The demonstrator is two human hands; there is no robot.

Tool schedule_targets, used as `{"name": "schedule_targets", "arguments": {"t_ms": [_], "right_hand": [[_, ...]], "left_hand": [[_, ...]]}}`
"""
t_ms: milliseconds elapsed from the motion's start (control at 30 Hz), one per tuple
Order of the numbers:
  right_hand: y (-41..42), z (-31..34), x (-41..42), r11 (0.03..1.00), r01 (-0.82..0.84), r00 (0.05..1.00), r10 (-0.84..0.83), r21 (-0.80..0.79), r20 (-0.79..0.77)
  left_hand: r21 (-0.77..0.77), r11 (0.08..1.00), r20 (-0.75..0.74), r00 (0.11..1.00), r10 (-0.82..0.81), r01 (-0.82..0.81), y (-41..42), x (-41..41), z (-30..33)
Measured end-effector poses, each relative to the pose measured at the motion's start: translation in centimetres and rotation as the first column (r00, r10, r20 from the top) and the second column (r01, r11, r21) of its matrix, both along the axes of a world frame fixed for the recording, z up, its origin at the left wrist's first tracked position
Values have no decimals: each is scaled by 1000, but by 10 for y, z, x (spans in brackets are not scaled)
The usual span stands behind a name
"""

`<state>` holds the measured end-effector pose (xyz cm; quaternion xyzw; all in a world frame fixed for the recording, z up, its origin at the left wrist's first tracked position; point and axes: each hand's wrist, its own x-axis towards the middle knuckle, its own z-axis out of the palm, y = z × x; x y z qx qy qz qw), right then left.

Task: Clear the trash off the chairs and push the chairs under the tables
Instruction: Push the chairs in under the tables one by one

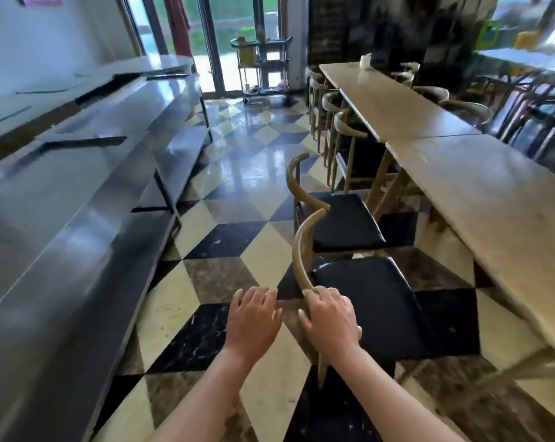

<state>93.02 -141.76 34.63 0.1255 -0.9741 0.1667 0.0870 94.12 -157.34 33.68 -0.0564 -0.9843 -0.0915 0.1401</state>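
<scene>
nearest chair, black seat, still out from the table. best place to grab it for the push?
Take the nearest chair by its curved wooden backrest rail, from behind on the aisle side. The rail arcs along the side facing away from the table, so pushing on it should drive the seat straight under. The right hand already rests on the rail; the left hand hovers open beside it.

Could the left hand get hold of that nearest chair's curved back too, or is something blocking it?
Probably yes. The left hand hovers open just beside the near chair's backrest, which the right hand already grips; only bare floor lies between.
</scene>
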Motion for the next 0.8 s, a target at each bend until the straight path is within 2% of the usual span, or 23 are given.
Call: {"name": "schedule_targets", "arguments": {"t_ms": [233,467,600,800], "right_hand": [[-68,-19,-90,996,-78,997,78,-34,0],[-136,-12,-208,987,-154,988,152,-50,-40],[-175,-18,-265,992,-123,992,122,-25,-14],[-226,-34,-341,999,-25,999,26,31,-20]], "left_hand": [[7,998,9,997,70,-70,-58,-78,-14],[-4,986,-9,986,168,-168,-129,-180,5],[-15,986,-48,985,165,-166,-165,-236,4],[-58,995,-20,997,74,-75,-216,-327,-18]]}}
